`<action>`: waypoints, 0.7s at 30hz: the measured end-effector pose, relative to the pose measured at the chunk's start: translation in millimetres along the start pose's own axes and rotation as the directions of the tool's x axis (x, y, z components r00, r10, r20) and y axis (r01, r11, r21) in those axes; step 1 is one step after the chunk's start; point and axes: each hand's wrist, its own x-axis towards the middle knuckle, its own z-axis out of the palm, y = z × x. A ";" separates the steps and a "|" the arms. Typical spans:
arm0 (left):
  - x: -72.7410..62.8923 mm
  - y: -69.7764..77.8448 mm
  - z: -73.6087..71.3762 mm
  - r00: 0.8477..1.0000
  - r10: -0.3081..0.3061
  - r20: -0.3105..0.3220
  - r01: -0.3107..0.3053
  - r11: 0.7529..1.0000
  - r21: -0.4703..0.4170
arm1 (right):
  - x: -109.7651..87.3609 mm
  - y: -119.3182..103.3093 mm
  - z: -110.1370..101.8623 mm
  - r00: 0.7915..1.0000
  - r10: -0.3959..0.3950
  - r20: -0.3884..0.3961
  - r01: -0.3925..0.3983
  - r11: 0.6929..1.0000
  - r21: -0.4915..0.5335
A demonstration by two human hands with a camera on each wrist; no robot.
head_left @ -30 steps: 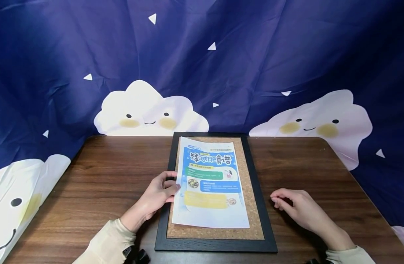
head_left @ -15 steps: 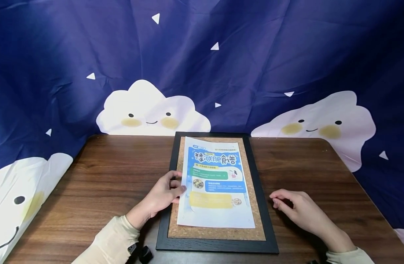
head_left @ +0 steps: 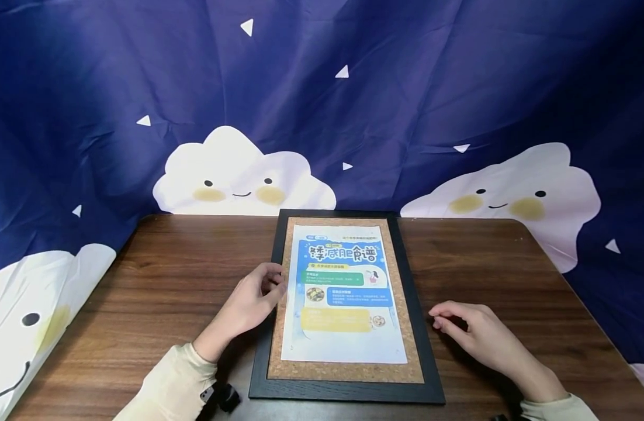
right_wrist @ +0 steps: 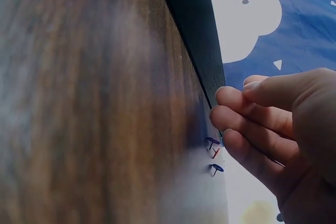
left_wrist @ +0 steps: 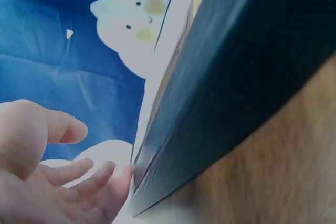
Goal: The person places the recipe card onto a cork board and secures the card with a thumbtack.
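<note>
A printed sheet of paper point(head_left: 348, 348) with blue, green and yellow blocks lies flat on a cork board point(head_left: 412, 351) with a black frame point(head_left: 348, 390). Beside the sheet's left edge is my left hand point(head_left: 253, 301), fingers at the board's left side. Its thumb stands apart from the fingers in the left wrist view, with nothing between. My right hand point(head_left: 477, 330) lies idle on the table right of the board, fingers loosely curled. Beyond its fingertips, the right wrist view shows thumbtacks: a purple one point(right_wrist: 212, 140), a red one point(right_wrist: 216, 153) and a blue one point(right_wrist: 216, 168).
The board rests on a dark wooden table point(head_left: 196, 251), its far end near the table's back edge. Behind hangs a navy cloth point(head_left: 374, 105) printed with smiling clouds. A small black device point(head_left: 227, 397) sits at the left wrist.
The paper has shifted right and straightened on the cork. Its left edge, gripped by my left hand before, is released and lies flat. My right hand stays put.
</note>
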 end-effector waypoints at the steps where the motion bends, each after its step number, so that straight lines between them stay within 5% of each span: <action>1: 0.4 0.0 -0.9 0.999 0.035 -0.016 -0.033 0.997 0.075 | 0.3 -0.4 -0.1 1.000 -0.001 -0.002 0.001 1.000 -0.001; 4: 1.0 -2.3 -1.5 0.990 0.144 0.007 -0.141 0.952 0.273 | 1.6 -2.8 0.0 1.000 0.001 -0.005 -0.001 1.000 0.002; 8: 0.3 -6.9 0.4 0.960 0.244 0.140 -0.280 0.872 0.401 | 5.1 -7.9 0.6 1.000 -0.003 -0.023 0.002 1.000 -0.008; 14: -1.0 -10.3 1.9 0.927 0.218 0.306 -0.347 0.808 0.477 | 11.2 -14.2 1.1 0.999 -0.014 -0.045 0.014 1.000 0.013; 21: 1.3 -11.7 0.4 0.910 0.213 0.357 -0.384 0.757 0.529 | 19.3 -18.7 1.8 0.999 0.003 -0.043 0.000 0.997 0.072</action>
